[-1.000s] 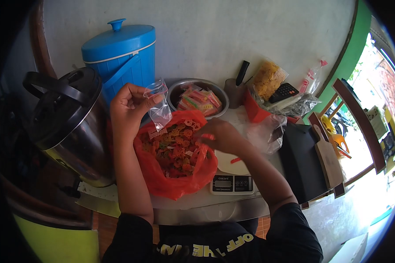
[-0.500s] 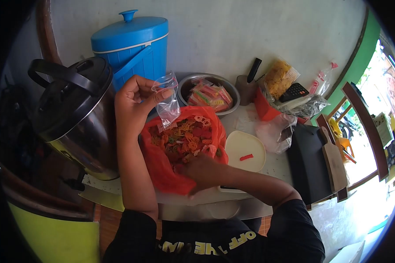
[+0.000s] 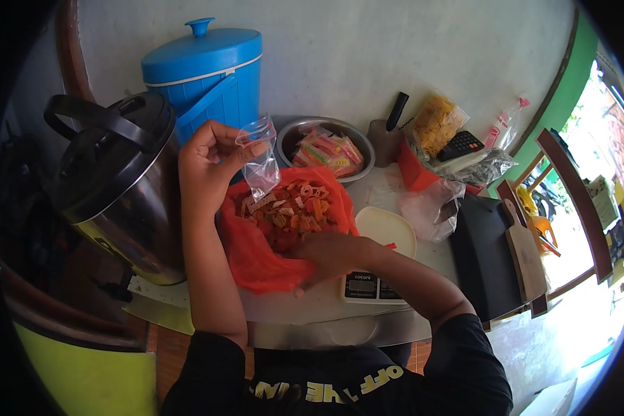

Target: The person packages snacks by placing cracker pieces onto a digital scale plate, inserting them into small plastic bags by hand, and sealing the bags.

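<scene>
Pinched in my left hand (image 3: 218, 156) is a small clear plastic bag (image 3: 261, 170), raised above the back left of a larger red plastic bag (image 3: 249, 253). The red bag stands wide at its mouth and is full of small crinkly snack pieces (image 3: 284, 213) in orange, pale and red. My right hand (image 3: 333, 253) reaches over its near right side, fingers down among the pieces, where they are hidden and blurred. Its thumb shows outside the rim. Right of the bag sits a kitchen scale (image 3: 362, 287) with a cream tray (image 3: 388, 229); a red piece (image 3: 390, 245) lies there, partly behind my forearm.
Behind stands a metal bowl (image 3: 367, 156) with filled packets (image 3: 329, 151). A blue cooler (image 3: 222, 90) and a steel flask (image 3: 135, 208) stand left. An orange basket (image 3: 416, 173) holds a calculator (image 3: 461, 145) and plastic bags. A cutting board (image 3: 523, 253) is at right.
My right hand has moved up slightly, and the bag's near edge has risen with it. The pieces inside are rearranged. The scale's display now shows. My left hand has hardly moved.
</scene>
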A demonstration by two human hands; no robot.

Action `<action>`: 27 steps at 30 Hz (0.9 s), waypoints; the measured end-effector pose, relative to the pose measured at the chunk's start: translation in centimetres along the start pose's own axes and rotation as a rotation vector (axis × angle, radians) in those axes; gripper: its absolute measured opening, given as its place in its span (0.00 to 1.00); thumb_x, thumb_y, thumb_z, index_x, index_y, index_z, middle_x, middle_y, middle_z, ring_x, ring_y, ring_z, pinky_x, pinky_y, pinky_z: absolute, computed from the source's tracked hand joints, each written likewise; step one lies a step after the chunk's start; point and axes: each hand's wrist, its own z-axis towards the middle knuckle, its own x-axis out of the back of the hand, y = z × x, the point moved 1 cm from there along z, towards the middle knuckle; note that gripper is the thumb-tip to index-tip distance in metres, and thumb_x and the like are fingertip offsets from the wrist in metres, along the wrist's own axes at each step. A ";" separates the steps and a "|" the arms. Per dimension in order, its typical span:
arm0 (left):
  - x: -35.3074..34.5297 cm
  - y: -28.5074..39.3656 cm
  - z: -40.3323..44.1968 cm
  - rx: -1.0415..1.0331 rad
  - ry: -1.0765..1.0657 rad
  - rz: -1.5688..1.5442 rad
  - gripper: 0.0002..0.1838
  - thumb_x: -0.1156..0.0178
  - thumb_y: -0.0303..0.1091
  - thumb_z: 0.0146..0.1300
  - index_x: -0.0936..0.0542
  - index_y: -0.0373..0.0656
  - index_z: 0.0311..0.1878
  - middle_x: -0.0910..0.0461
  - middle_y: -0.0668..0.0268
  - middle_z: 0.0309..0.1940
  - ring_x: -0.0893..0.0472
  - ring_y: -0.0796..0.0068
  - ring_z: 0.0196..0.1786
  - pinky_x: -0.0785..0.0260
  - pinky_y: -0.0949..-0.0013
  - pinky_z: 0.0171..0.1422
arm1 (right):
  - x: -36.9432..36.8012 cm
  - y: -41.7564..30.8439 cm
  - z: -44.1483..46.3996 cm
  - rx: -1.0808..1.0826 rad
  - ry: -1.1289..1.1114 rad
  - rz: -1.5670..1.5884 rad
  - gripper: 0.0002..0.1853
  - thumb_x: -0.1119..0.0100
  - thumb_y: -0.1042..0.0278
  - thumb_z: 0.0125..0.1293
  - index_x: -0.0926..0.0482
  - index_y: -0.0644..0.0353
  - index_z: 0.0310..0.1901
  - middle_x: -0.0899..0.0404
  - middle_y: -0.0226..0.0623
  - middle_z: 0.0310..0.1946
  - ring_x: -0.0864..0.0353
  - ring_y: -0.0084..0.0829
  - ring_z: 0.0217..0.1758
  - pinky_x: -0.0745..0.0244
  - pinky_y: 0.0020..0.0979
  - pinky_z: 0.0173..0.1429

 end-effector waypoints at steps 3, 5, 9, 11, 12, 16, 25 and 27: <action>-0.1 -0.1 0.0 0.001 -0.006 0.008 0.13 0.26 0.26 0.52 0.24 0.40 0.33 0.16 0.66 0.28 0.18 0.83 0.34 0.28 0.77 0.43 | 0.5 1.1 0.5 -0.056 -0.275 0.180 0.32 0.49 0.37 0.66 0.21 0.62 0.53 0.19 0.43 0.46 0.22 0.39 0.54 0.28 0.38 0.56; -0.2 -0.2 0.0 0.004 -0.008 0.013 0.13 0.26 0.26 0.52 0.24 0.40 0.32 0.16 0.66 0.28 0.18 0.83 0.34 0.28 0.77 0.43 | 2.1 1.3 0.9 -0.199 -0.176 0.391 0.28 0.47 0.42 0.67 0.20 0.62 0.50 0.19 0.42 0.44 0.21 0.40 0.52 0.27 0.38 0.54; -0.4 -0.4 -0.1 0.044 -0.018 0.013 0.13 0.26 0.23 0.51 0.24 0.40 0.32 0.19 0.69 0.31 0.21 0.84 0.35 0.29 0.77 0.45 | 0.3 4.5 4.4 0.034 0.510 0.081 0.17 0.42 0.54 0.65 0.18 0.62 0.42 0.18 0.39 0.40 0.19 0.40 0.47 0.26 0.36 0.51; -0.6 -0.1 -0.1 0.048 -0.017 0.026 0.13 0.26 0.24 0.51 0.24 0.40 0.32 0.19 0.68 0.31 0.21 0.84 0.36 0.29 0.77 0.45 | -0.4 5.1 7.0 0.148 0.659 -0.082 0.15 0.36 0.56 0.56 0.17 0.56 0.40 0.19 0.35 0.40 0.21 0.38 0.49 0.27 0.38 0.54; -0.6 0.1 -0.1 0.050 -0.018 0.032 0.13 0.26 0.24 0.51 0.24 0.40 0.32 0.19 0.68 0.31 0.21 0.84 0.36 0.29 0.77 0.45 | -0.4 5.0 8.0 0.205 0.734 -0.165 0.15 0.32 0.58 0.52 0.17 0.54 0.40 0.19 0.33 0.40 0.22 0.38 0.50 0.27 0.39 0.55; -0.4 -0.1 -0.2 0.062 -0.023 0.081 0.12 0.27 0.26 0.54 0.22 0.39 0.36 0.19 0.69 0.32 0.21 0.83 0.36 0.29 0.77 0.45 | -0.5 4.4 10.2 -0.091 0.617 -0.570 0.15 0.31 0.58 0.51 0.17 0.55 0.39 0.18 0.33 0.39 0.23 0.35 0.49 0.27 0.38 0.53; 0.5 -1.6 0.1 -0.021 0.002 0.564 0.07 0.44 0.25 0.66 0.19 0.40 0.45 0.23 0.63 0.41 0.22 0.74 0.37 0.30 0.72 0.42 | 3.2 5.7 5.2 -0.056 0.793 0.632 0.12 0.36 0.62 0.63 0.18 0.60 0.44 0.20 0.33 0.34 0.22 0.27 0.39 0.26 0.31 0.49; 0.8 -2.6 0.1 -0.084 -0.091 0.718 0.07 0.47 0.23 0.64 0.19 0.37 0.42 0.24 0.57 0.42 0.20 0.64 0.37 0.30 0.67 0.40 | 3.8 5.9 3.7 -0.071 0.724 1.012 0.16 0.36 0.62 0.64 0.19 0.62 0.49 0.19 0.32 0.36 0.22 0.24 0.40 0.27 0.29 0.49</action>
